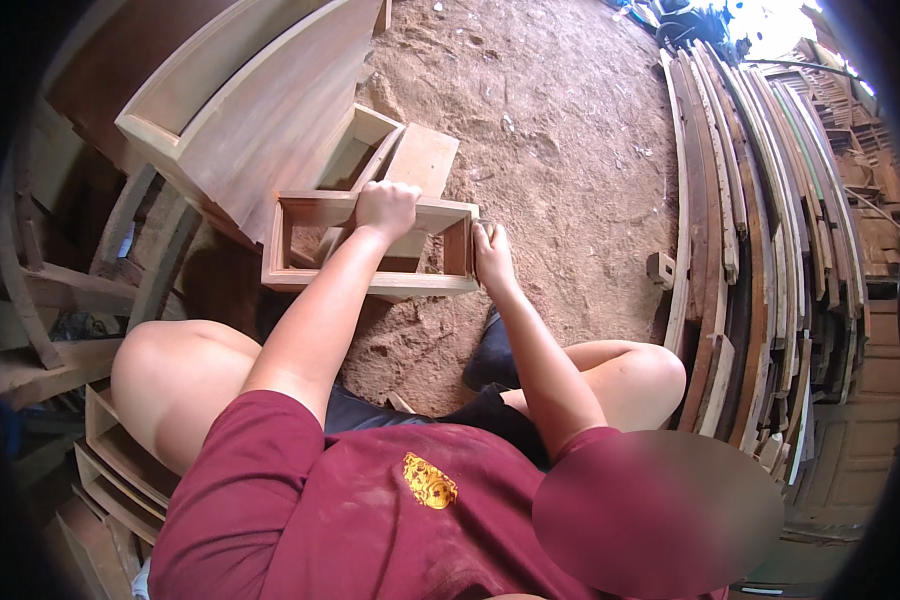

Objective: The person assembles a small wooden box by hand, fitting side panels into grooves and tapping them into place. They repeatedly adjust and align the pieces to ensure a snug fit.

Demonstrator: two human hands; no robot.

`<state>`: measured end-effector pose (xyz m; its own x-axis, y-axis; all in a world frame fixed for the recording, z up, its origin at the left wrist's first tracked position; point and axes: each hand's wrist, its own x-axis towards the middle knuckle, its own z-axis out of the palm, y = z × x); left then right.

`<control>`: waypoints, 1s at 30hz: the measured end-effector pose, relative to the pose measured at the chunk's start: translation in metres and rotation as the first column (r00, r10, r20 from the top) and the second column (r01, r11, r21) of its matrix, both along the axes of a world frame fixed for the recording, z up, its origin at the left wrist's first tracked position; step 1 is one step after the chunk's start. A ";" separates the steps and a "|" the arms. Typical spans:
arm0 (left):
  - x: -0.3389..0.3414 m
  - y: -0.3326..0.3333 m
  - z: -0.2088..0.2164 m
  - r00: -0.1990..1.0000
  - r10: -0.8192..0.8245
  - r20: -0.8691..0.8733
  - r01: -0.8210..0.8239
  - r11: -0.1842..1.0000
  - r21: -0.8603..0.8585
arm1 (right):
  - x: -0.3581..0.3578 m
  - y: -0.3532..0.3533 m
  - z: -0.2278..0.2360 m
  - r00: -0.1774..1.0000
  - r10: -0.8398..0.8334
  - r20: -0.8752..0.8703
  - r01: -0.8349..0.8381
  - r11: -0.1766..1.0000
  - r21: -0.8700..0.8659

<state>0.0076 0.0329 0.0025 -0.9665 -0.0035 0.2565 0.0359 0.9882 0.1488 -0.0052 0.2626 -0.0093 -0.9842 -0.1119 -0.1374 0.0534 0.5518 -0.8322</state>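
A rectangular wooden drawer frame [425,285], open through the middle, sits in front of me above my bent legs. My left hand [387,208] is closed over its far rail, right of the middle. At the frame's right end, my right hand [493,257] has its fingers curled and pressed together against the outer face. Whatever those fingers may hold there is hidden. Just beyond the far rail lies a pale flat board [425,160], beside another open wooden box [370,130].
A large wooden cabinet body [270,110] stands at the far left. Long boards [710,180] are stacked along the right, with a small wooden block [660,270] beside them. Sawdust-like brown ground [560,150] stretches ahead. More wooden drawers [120,480] sit at the near left.
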 end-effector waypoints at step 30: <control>-0.005 0.000 -0.014 1.000 -0.024 -0.016 0.024 1.000 0.016 | -0.014 0.042 0.078 0.615 0.733 0.290 0.289 0.133 -0.948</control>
<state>0.0028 0.0324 -0.0117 -0.9623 0.0157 0.2714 0.0622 0.9846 0.1637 -0.0190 0.3046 0.0691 -0.5372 -0.8279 -0.1614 0.8027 -0.4430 -0.3993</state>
